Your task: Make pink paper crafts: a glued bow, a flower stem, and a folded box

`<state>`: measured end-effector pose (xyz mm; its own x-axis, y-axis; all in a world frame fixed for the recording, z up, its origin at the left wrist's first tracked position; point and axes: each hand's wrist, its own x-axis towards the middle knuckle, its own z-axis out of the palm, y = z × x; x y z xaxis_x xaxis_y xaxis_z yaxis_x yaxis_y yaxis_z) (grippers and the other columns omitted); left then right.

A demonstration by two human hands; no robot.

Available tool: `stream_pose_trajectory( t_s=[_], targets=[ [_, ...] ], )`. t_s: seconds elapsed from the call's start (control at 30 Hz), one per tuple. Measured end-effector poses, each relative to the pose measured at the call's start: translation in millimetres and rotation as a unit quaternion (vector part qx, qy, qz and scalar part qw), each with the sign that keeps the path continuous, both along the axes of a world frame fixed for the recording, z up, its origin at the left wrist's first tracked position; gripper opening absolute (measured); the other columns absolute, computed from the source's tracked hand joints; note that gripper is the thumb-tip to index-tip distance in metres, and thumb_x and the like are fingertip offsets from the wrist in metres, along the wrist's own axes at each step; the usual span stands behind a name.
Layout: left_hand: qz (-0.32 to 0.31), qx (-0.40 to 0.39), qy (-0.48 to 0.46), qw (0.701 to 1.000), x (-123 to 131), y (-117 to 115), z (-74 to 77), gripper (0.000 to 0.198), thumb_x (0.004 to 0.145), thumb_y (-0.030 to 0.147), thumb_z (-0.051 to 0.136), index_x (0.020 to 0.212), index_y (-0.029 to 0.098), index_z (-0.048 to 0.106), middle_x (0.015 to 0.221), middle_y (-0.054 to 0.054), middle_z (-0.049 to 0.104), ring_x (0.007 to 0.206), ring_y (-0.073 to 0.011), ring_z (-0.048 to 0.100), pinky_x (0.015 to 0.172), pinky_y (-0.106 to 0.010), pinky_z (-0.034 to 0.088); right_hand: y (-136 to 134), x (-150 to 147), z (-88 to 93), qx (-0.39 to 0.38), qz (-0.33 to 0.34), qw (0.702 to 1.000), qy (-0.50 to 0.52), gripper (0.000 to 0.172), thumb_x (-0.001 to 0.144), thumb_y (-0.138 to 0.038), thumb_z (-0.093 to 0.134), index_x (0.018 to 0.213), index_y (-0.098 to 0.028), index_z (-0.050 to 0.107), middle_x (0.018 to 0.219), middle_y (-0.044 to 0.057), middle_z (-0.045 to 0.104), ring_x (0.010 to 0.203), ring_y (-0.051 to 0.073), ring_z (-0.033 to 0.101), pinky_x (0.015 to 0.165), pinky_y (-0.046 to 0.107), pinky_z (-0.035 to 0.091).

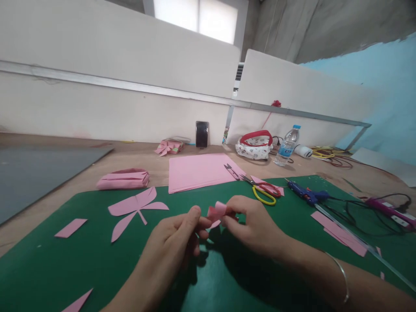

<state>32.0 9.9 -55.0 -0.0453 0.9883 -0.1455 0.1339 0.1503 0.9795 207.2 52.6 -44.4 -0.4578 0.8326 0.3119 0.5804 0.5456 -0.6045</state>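
Observation:
Between my two hands, above the green mat (pixel 107 268), is a small curled piece of pink paper (pixel 218 209). My right hand (pixel 251 221) pinches it at its right side, thumb and fingertips together. On the other side my left hand (pixel 178 236) has its fingers bent in against the paper's left edge, the thumb raised. Part of the paper is hidden behind the fingers. To the left lies a pink paper bow shape (pixel 136 201) with pointed loops and tails. A pink paper strip (pixel 70 228) rests farther left, with a pink triangle (pixel 78 302) at the front.
Behind the hands lie pink sheets (pixel 198 171), thread snips (pixel 231 170) and yellow-red scissors (pixel 264 190). A blue glue gun (pixel 307 193) with cables is at right. A folded pink paper bundle (pixel 123 179), phone (pixel 202 134), pouch (pixel 254 146) and water bottle (pixel 287 146) stand farther back.

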Motion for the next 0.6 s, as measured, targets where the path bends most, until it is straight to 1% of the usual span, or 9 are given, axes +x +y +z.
stream_pose_trajectory(
  t_s=[0.07, 0.1, 0.17, 0.23, 0.3, 0.33, 0.4, 0.5, 0.6],
  targets=[
    [0.022, 0.091, 0.132, 0.987, -2.5, 0.0, 7.2, 0.038, 0.079, 0.056, 0.051, 0.076, 0.022, 0.065, 0.068, -0.001, 0.061, 0.061, -0.0179, 0.052, 0.057, -0.028, 0.037, 1.1, 1.7, 8.9, -0.190, -0.014, 0.980, 0.059, 0.012, 0.077, -0.016, 0.055, 0.072, -0.013, 0.066, 0.067, 0.001, 0.064, 0.066, 0.013, 0.056, 0.062, 0.024, 0.040],
    [0.035, 0.137, 0.194, 0.971, -3.2, 0.7, 9.7, 0.035, 0.077, 0.056, 0.054, 0.078, 0.023, 0.065, 0.075, -0.002, 0.063, 0.070, -0.0204, 0.054, 0.063, -0.030, 0.039, 1.1, 2.1, 12.2, -0.250, -0.018, 0.965, 0.081, 0.012, 0.077, -0.017, 0.056, 0.071, -0.013, 0.066, 0.065, 0.001, 0.063, 0.063, 0.012, 0.056, 0.060, 0.023, 0.040],
    [0.069, 0.212, 0.273, 0.936, -3.2, 3.0, 12.3, 0.037, 0.069, 0.057, 0.063, 0.085, 0.023, 0.067, 0.090, -0.004, 0.066, 0.086, -0.0259, 0.056, 0.075, -0.033, 0.040, -0.2, 2.1, 15.6, -0.302, -0.016, 0.947, 0.105, 0.014, 0.076, -0.018, 0.056, 0.067, -0.012, 0.065, 0.062, 0.000, 0.062, 0.060, 0.010, 0.054, 0.057, 0.021, 0.039],
    [0.074, 0.233, 0.290, 0.925, -1.4, 5.2, 11.7, 0.044, 0.061, 0.054, 0.072, 0.093, 0.023, 0.070, 0.100, -0.007, 0.066, 0.098, -0.0297, 0.055, 0.083, -0.035, 0.039, -2.5, 1.7, 15.2, -0.316, -0.005, 0.942, 0.112, 0.015, 0.075, -0.016, 0.055, 0.063, -0.012, 0.064, 0.061, 0.000, 0.062, 0.059, 0.009, 0.052, 0.055, 0.020, 0.038],
    [0.023, 0.174, 0.250, 0.952, 1.1, 6.4, 9.0, 0.037, 0.063, 0.049, 0.072, 0.089, 0.022, 0.072, 0.096, -0.007, 0.069, 0.093, -0.0281, 0.059, 0.078, -0.032, 0.041, -4.6, 1.2, 13.0, -0.337, 0.003, 0.934, 0.120, 0.015, 0.074, -0.015, 0.055, 0.062, -0.012, 0.063, 0.061, 0.001, 0.062, 0.058, 0.009, 0.051, 0.055, 0.021, 0.037],
    [-0.011, 0.122, 0.214, 0.969, 2.4, 6.6, 7.1, 0.031, 0.066, 0.046, 0.069, 0.084, 0.021, 0.073, 0.087, -0.007, 0.070, 0.082, -0.0250, 0.060, 0.070, -0.030, 0.041, -5.2, 1.0, 11.7, -0.348, 0.003, 0.929, 0.126, 0.014, 0.074, -0.015, 0.055, 0.062, -0.012, 0.063, 0.061, 0.001, 0.061, 0.058, 0.009, 0.050, 0.055, 0.021, 0.036],
    [-0.059, 0.020, 0.128, 0.990, 4.3, 6.6, 3.3, 0.025, 0.070, 0.042, 0.064, 0.072, 0.018, 0.071, 0.065, -0.004, 0.066, 0.059, -0.0167, 0.053, 0.055, -0.025, 0.034, -5.1, 1.1, 9.3, -0.366, -0.003, 0.921, 0.136, 0.012, 0.073, -0.016, 0.057, 0.062, -0.012, 0.062, 0.059, 0.000, 0.058, 0.057, 0.009, 0.048, 0.054, 0.021, 0.035],
    [-0.064, -0.043, 0.023, 0.997, 6.1, 6.7, -0.5, 0.024, 0.067, 0.039, 0.067, 0.064, 0.015, 0.067, 0.050, 0.001, 0.055, 0.047, -0.0096, 0.039, 0.049, -0.021, 0.023, -3.1, 1.9, 6.8, -0.385, -0.004, 0.909, 0.157, 0.009, 0.071, -0.017, 0.060, 0.063, -0.013, 0.061, 0.058, -0.002, 0.054, 0.055, 0.008, 0.045, 0.052, 0.020, 0.033],
    [-0.061, -0.055, -0.025, 0.996, 6.8, 7.1, -1.1, 0.023, 0.064, 0.037, 0.070, 0.063, 0.014, 0.067, 0.048, 0.001, 0.054, 0.047, -0.0092, 0.038, 0.048, -0.021, 0.021, -1.7, 2.6, 5.3, -0.406, -0.002, 0.897, 0.175, 0.004, 0.069, -0.015, 0.060, 0.065, -0.014, 0.059, 0.059, -0.002, 0.054, 0.055, 0.008, 0.047, 0.053, 0.020, 0.034]
  ],
)
